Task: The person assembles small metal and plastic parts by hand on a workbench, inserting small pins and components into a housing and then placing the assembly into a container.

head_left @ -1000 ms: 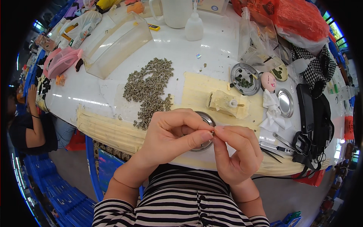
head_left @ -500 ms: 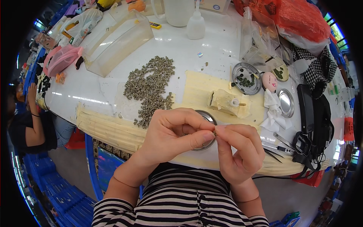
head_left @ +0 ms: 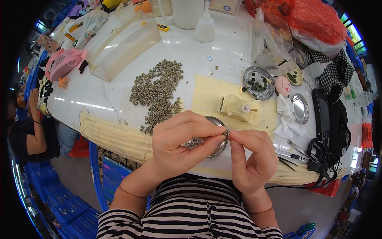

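Observation:
My left hand pinches a small brownish metal part between thumb and forefinger, just above the table's near edge. My right hand meets it from the right, fingers curled and thumb close to the forefinger; whatever lies between those tips is too small to make out. Below both hands sits a round shiny metal dish, partly hidden by my left hand. A large loose pile of small metal parts is spread on the table to the left, similar in colour to the pinched one.
Beyond my hands stands a tape-wrapped block with a small peg. A metal dish of dark green pieces, a pink round item, a round lid and crumpled tissue lie right. Tweezers and black straps are nearer.
My right thumb has dropped away from the pinched part, while its forefinger stays beside it. My left fingers have tilted, showing more of the part and of the dish below.

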`<control>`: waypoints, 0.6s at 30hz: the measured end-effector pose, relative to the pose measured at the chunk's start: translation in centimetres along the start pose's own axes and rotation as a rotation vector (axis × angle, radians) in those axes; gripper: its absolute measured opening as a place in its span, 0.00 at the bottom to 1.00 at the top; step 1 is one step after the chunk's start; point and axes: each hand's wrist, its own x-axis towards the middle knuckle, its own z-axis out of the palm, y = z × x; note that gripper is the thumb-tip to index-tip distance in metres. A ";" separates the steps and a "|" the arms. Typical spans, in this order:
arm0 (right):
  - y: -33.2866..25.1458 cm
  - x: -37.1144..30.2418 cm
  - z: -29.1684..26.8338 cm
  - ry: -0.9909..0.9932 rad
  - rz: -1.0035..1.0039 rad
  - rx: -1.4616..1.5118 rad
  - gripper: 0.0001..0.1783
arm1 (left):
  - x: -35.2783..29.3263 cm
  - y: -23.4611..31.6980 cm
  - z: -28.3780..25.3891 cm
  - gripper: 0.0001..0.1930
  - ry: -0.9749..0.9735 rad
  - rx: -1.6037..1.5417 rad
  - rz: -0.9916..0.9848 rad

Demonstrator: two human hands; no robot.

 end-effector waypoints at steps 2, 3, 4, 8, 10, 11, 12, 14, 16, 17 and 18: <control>-0.1 0.0 0.0 -0.001 -0.004 0.001 0.13 | 0.0 0.0 0.0 0.11 0.006 0.019 0.016; -0.1 0.1 0.1 0.000 -0.006 0.002 0.13 | 0.0 0.0 0.0 0.11 0.006 0.025 0.027; -0.1 0.1 0.0 -0.007 0.026 0.023 0.13 | 0.0 -0.1 0.0 0.11 0.006 0.031 0.038; 0.0 0.2 -1.4 0.056 0.103 0.007 0.12 | 0.1 0.2 -0.1 0.11 0.003 0.058 0.035; 0.4 0.5 -2.6 0.153 0.124 -0.060 0.11 | 0.0 0.2 0.0 0.10 0.011 0.055 0.012; 0.3 1.1 -3.4 0.126 0.107 -0.161 0.11 | 0.1 0.3 0.1 0.10 0.008 0.053 0.000; 0.1 1.9 -4.1 0.097 0.093 -0.261 0.11 | 0.2 0.2 0.1 0.10 0.011 0.061 0.015; 0.5 3.0 -4.3 0.046 0.035 -0.409 0.11 | 0.3 0.2 0.3 0.10 0.020 0.077 0.045; 1.0 3.6 -4.0 -0.025 0.025 -0.447 0.10 | 0.2 0.2 0.3 0.10 0.018 0.073 0.026; 1.1 3.9 -3.8 -0.064 0.017 -0.461 0.10 | 0.1 0.3 0.2 0.10 0.022 0.075 0.014; 1.5 3.9 -3.4 -0.063 0.019 -0.442 0.09 | 0.1 0.2 0.1 0.10 0.019 0.069 0.013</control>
